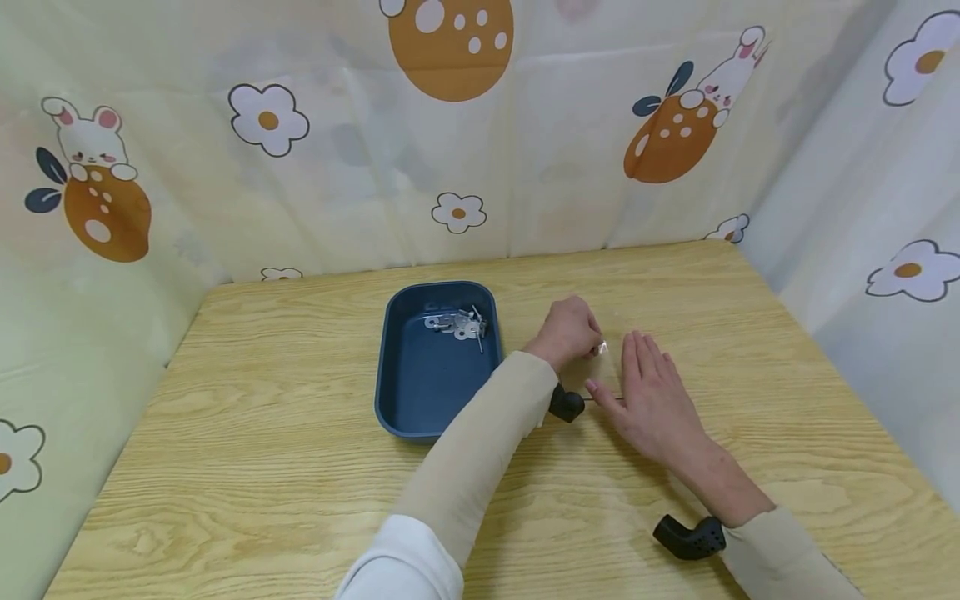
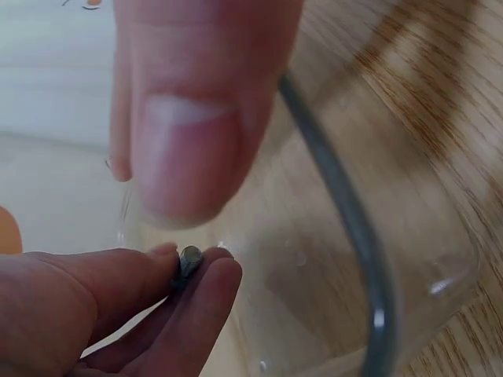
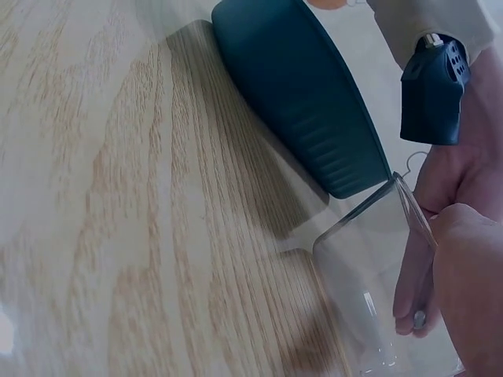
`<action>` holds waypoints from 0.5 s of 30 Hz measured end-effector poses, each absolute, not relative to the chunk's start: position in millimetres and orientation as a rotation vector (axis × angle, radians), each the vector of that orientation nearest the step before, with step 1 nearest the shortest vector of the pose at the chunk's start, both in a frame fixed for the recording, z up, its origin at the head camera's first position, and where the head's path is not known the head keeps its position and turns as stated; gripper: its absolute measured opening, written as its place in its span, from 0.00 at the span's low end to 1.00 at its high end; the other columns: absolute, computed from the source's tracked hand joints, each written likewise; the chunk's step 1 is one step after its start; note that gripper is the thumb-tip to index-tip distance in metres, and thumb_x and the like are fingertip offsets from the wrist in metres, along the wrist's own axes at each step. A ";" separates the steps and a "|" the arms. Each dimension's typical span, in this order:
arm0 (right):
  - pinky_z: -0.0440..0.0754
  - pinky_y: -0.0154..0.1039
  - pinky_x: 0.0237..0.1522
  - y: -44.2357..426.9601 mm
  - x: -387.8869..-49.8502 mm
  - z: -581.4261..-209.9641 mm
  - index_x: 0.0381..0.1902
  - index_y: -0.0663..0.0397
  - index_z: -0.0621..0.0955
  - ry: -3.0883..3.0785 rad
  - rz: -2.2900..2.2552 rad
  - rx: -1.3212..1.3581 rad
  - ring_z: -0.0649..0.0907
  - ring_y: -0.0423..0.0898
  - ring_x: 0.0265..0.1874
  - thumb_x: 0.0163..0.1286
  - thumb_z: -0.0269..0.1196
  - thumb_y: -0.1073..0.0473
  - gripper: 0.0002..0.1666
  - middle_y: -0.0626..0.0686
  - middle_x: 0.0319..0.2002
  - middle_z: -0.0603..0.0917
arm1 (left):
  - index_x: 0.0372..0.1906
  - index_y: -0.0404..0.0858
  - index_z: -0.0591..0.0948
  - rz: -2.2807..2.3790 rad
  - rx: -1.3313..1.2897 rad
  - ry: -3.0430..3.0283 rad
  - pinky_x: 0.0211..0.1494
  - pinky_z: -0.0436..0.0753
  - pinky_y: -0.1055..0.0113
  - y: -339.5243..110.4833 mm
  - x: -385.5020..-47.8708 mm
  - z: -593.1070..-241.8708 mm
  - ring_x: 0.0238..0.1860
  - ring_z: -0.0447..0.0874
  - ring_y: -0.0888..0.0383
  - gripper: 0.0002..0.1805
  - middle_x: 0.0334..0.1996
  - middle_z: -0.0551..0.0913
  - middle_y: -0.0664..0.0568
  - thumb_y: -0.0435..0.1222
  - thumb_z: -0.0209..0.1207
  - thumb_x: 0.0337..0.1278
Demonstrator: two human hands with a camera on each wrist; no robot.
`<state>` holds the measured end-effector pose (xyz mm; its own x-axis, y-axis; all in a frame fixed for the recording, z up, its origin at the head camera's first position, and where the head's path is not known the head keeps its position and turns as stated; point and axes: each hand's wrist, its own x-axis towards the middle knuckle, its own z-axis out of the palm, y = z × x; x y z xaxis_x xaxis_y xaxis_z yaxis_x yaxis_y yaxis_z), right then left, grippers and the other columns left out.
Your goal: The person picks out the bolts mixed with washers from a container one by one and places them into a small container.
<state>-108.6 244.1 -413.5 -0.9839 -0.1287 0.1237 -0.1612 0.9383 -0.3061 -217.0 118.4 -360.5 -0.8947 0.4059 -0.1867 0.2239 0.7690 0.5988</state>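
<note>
Toward the wood-grained tabletop's (image 1: 262,433) far right corner, beside a round-cornered blue tray (image 1: 442,379), a clear, smooth-walled box (image 3: 350,275) sits by both hands, the left hand (image 1: 572,332) narrowly pinching a small metal piece (image 2: 190,258), the right hand (image 1: 660,408) flat with fingers straight.

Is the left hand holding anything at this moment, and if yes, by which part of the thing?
The left hand pinches a small metal piece, just behind its exposed end; the rest is hidden.
</note>
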 end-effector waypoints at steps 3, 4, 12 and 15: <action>0.54 0.70 0.72 243.8 -109.1 -413.4 0.75 0.76 0.47 -2.995 0.490 0.226 0.52 0.71 0.75 0.77 0.46 0.34 0.54 0.75 0.75 0.50 | 0.33 0.40 0.91 0.764 0.499 2.718 0.24 0.70 0.81 120.8 -217.4 -361.4 0.23 0.75 0.65 0.09 0.29 0.90 0.54 0.32 0.61 0.63; 0.53 0.70 0.72 243.6 -109.2 -413.4 0.75 0.76 0.47 -2.996 0.491 0.227 0.52 0.71 0.75 0.77 0.46 0.34 0.54 0.75 0.75 0.50 | 0.33 0.40 0.91 0.741 0.500 2.735 0.23 0.69 0.81 121.5 -217.5 -361.7 0.23 0.75 0.66 0.09 0.30 0.90 0.55 0.32 0.61 0.63; 0.54 0.70 0.72 242.7 -109.7 -413.6 0.75 0.77 0.47 -2.989 0.483 0.226 0.52 0.71 0.75 0.76 0.47 0.35 0.54 0.75 0.75 0.50 | 0.37 0.43 0.91 0.696 0.488 2.751 0.18 0.67 0.80 122.3 -219.8 -363.5 0.19 0.71 0.67 0.10 0.29 0.88 0.58 0.35 0.59 0.65; 0.55 0.70 0.72 242.9 -109.4 -413.6 0.74 0.77 0.48 -2.983 0.470 0.225 0.53 0.71 0.75 0.76 0.47 0.35 0.54 0.76 0.75 0.51 | 0.38 0.41 0.91 0.780 0.499 2.704 0.19 0.67 0.80 119.0 -220.5 -361.3 0.18 0.72 0.67 0.10 0.26 0.88 0.56 0.34 0.59 0.66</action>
<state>-109.4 242.9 -413.6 -0.9826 -0.1284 0.1345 -0.1636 0.9409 -0.2966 -220.5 119.0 -361.3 -0.9002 0.4003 -0.1716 0.2475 0.7943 0.5548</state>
